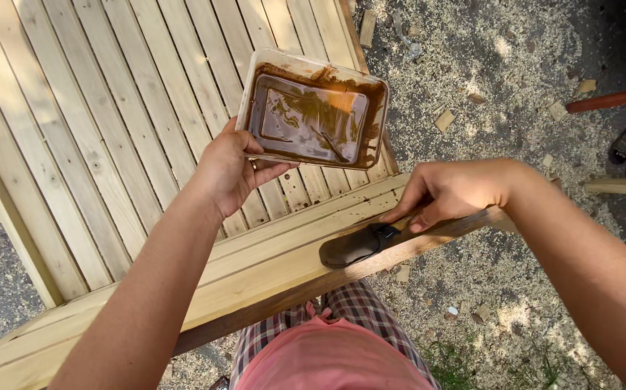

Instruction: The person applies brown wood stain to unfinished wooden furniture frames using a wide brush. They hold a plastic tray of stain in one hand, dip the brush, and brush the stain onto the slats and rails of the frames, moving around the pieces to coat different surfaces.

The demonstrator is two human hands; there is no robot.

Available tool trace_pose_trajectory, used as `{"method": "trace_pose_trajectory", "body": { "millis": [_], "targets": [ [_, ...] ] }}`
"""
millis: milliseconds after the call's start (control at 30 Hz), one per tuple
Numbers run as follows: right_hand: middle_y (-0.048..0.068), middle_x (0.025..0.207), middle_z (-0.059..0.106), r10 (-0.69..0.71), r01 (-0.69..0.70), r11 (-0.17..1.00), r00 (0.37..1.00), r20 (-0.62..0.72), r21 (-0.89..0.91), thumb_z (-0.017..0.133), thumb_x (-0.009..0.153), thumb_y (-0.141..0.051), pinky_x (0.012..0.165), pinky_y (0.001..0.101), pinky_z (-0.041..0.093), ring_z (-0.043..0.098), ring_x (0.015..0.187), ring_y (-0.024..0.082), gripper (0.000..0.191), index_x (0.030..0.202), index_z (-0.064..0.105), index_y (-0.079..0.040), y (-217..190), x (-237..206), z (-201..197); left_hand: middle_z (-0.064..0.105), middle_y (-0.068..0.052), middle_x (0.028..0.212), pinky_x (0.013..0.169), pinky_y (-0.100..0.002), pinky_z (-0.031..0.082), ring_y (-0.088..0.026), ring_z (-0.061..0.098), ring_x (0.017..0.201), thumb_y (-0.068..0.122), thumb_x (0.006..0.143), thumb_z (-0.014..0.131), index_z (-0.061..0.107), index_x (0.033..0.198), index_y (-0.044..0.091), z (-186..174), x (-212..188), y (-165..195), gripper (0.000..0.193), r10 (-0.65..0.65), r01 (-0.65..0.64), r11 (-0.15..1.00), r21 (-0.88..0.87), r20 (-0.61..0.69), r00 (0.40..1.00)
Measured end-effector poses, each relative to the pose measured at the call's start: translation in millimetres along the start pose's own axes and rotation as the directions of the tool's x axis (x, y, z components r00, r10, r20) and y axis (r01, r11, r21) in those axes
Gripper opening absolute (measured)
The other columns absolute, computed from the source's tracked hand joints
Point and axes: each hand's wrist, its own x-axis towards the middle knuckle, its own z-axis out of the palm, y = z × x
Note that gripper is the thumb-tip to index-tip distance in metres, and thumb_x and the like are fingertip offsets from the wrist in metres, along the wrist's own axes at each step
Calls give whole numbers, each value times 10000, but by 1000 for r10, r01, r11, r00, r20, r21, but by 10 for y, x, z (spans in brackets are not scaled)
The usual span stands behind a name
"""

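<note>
Both hands grip: left hand [230,170] clasps a stain-smeared white plastic tray [313,108]; right hand [457,191] pinches a dark-bristled brush [356,245] resting on the pale slatted wooden frame [277,263].

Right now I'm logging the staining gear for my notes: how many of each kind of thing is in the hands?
Plastic tray of brown stain, in the left hand: 1
Stain-soaked brush, in the right hand, on the wooden frame's rail: 1
Total: 2
</note>
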Motion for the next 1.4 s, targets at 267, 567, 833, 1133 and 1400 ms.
{"method": "trace_pose_trajectory", "body": {
  "millis": [267, 567, 833, 1133, 1400],
  "targets": [
    [-5, 867, 837, 174, -172, 985, 975, -138, 29, 781, 866, -134, 616, 290, 491, 571, 626, 85, 360, 1216, 808, -214, -245, -297, 318, 623, -193, 1305, 913, -385, 647, -296, 719, 1064, -20, 837, 309, 268, 1544, 105, -29, -98, 103, 719, 60, -60, 998, 6, 28, 998],
    [-29, 886, 814, 559, -832, 536, 477, -678, -144, 700, 982, -266, 615, 282, 513, 615, 659, 107, 341, 1313, 748, -332, -224, -1525, -97, 618, -220, 1287, 969, -434, 617, -366, 700, 1096, 12, 821, 366, 370, 1410, 42, 118, -56, 144, 589, 107, -104, 994, -28, 115, 988],
    [28, 948, 735, -129, -258, 955, 93, -987, -149, 713, 902, -184, 607, 400, 508, 654, 684, 232, 538, 1421, 642, -307, -951, -1767, 414, 595, -248, 1316, 926, -455, 632, -422, 690, 1091, 33, 866, 344, 367, 1380, 21, 645, 19, 166, 514, 108, -92, 991, -102, 162, 981],
    [-9, 1003, 690, -331, -259, 937, -460, -824, -233, 758, 903, -71, 640, 341, 540, 695, 816, 193, 319, 1205, 736, -172, -554, -936, 798, 551, -292, 1216, 870, -479, 631, -380, 672, 956, 56, 908, 392, 285, 1401, 28, 1186, 52, 0, 505, 139, -128, 981, -142, 71, 988],
    [107, 1080, 709, 34, -142, 982, -519, -854, 125, 739, 940, -188, 737, 417, 548, 690, 864, 299, 449, 1384, 699, -131, 94, -1007, 1390, 493, -199, 1283, 985, -492, 583, -400, 638, 1068, 67, 872, 405, 284, 1392, 68, 1545, 121, -282, 534, 182, -159, 964, -214, 97, 978]
  ]
}}
